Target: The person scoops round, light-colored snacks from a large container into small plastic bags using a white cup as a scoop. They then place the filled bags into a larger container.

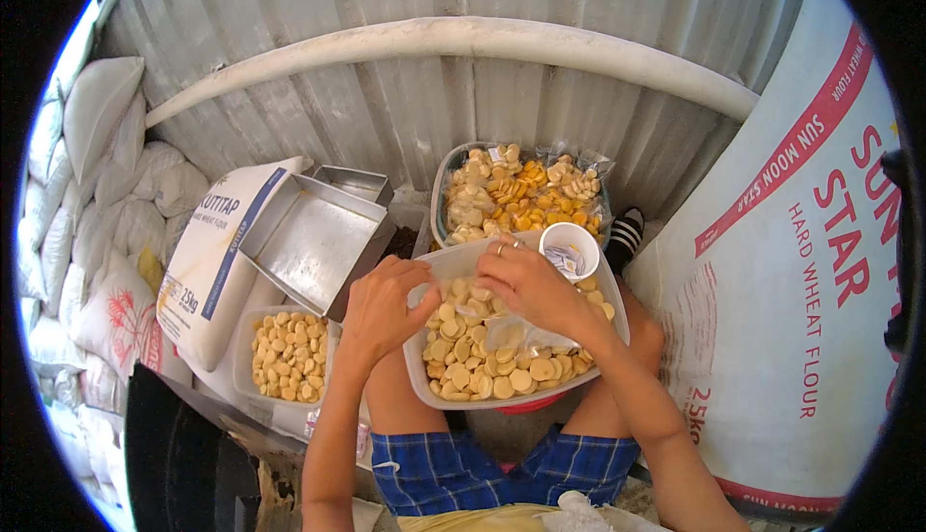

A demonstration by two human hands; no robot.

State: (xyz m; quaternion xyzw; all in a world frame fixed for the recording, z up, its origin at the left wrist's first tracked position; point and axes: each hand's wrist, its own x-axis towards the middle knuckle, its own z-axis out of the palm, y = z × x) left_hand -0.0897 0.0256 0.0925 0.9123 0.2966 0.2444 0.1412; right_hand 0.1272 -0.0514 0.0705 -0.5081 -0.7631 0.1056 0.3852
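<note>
A rectangular translucent plastic tub (427, 387) filled with flat round pale biscuits (463, 362) rests across my thighs. Over its far part my left hand (387, 308) and my right hand (539, 289) face each other. Between them is a clear plastic bag (463, 293) with several biscuits in it, its near face hard to separate from the biscuits below. Each hand pinches the bag's film between thumb and fingers. Under my right wrist lies another piece of clear plastic (514, 333). At the tub's far right corner sits a white cup (589, 239) holding small printed paper slips (566, 261).
Beyond the tub stands a basin (436, 206) of bagged yellow and pale biscuits (524, 188). Left are a smaller biscuit tub (242, 358), metal pans (311, 239) and a flour sack (217, 257). A large flour sack (767, 315) rises at right; corrugated metal (391, 112) closes the back.
</note>
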